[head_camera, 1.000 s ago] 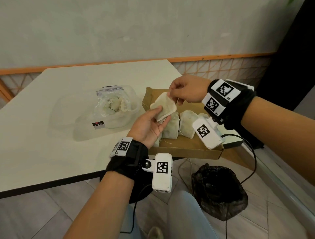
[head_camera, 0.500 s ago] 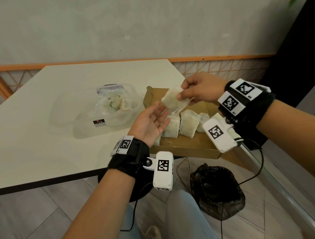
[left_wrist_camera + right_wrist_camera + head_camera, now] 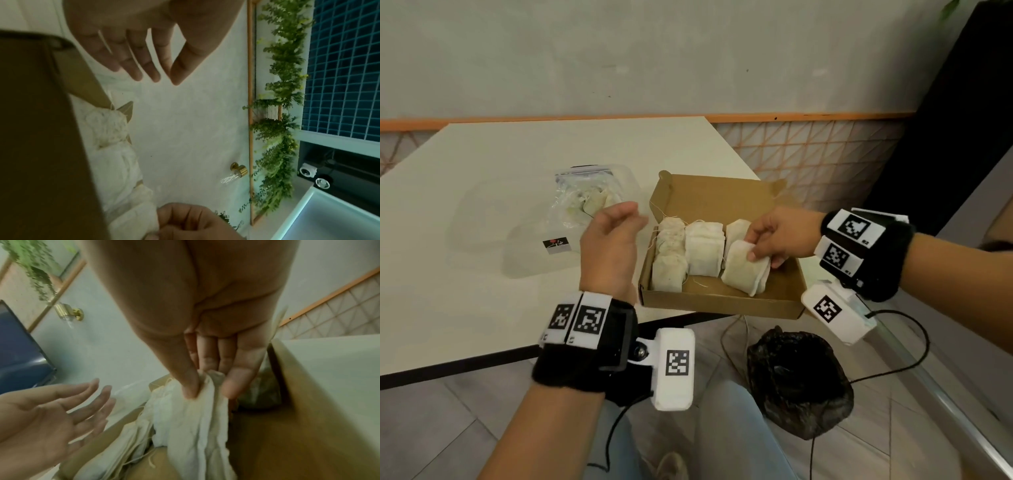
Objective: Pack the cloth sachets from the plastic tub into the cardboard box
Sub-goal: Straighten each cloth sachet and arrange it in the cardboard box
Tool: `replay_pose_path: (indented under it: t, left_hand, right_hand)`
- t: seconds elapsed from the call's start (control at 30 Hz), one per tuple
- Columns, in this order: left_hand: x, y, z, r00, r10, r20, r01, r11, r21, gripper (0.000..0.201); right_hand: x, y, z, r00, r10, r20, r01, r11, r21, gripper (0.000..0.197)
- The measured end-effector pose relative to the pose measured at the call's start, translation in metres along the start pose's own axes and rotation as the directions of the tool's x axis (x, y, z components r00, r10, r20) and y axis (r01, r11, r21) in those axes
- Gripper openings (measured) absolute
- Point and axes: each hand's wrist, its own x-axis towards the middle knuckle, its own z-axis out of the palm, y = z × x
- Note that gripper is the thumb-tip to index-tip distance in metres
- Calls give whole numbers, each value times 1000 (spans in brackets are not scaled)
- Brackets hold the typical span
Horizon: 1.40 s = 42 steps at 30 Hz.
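Note:
The open cardboard box (image 3: 726,197) lies at the table's right corner with several pale cloth sachets (image 3: 703,251) stacked in rows inside. My right hand (image 3: 763,245) pinches one sachet (image 3: 744,270) at its top edge, low in the box's right row; the right wrist view shows thumb and fingers (image 3: 190,386) clamped on the sachet cloth (image 3: 197,415). My left hand (image 3: 614,236) hovers empty between box and tub, fingers relaxed and spread (image 3: 144,65). The clear plastic tub (image 3: 541,233) sits left of the box, holding a bag of more sachets (image 3: 594,202).
The white table (image 3: 482,171) ends just in front of the box, which overhangs its edge. A black bag (image 3: 798,380) and cables lie on the floor below. A wall stands behind the table.
My right hand took the sachet from the left palm and carried it down into the box's right row. The left hand let go and drew back toward the tub.

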Motion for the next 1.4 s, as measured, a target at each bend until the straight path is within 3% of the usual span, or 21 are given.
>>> replay_pose_path:
  t: [0.27,0.37,0.5,0.57,0.63,0.73,0.9,1.0,1.17,1.27,1.4]
  left_hand:
    - [-3,-30,2,987,-108,115,92,987,134,47]
    - [1,-37,-3,985,-119,127,97,982,165,51]
    - [1,-36,-7,983,-131,131,110,982,153,49]
    - [1,-35,-7,981,-147,130,133,985,114,47]
    - [0,-35,-7,979,-152,134,140,986,94,47]
    - [-3,-34,-7,979,-142,144,133,989,66,45]
    - [-2,-35,-7,978,-147,147,144,989,29,46]
    - [-1,-34,-8,976,-155,152,155,988,13,46]
    - [0,-35,-8,977,-151,151,151,989,10,46]
    - [-1,-35,-7,979,-150,141,151,988,5,46]
    - [-2,-35,-6,978,-160,137,160,987,8,46]
  right_hand:
    - [12,-2,-6,998,-24,-54,26,999,42,20]
    - [10,-1,-11,988,-72,-135,74,997,15,19]
    - [-5,-5,-20,966,-24,-258,73,980,184,19]
    - [-17,-5,-22,985,47,-168,-2,966,259,14]
    - [-27,-4,-21,991,133,8,-130,952,277,14]
    - [-35,-1,-11,950,253,182,-300,901,314,16]
    - [-27,1,6,944,319,86,-327,869,371,16]
    - [-23,-5,12,948,311,60,-312,880,359,12]
    - [-23,-3,14,966,255,30,-232,819,524,14]
    - [-23,-3,17,957,289,-39,-233,839,492,11]
    - [-19,-8,24,946,321,-43,-282,883,376,21]
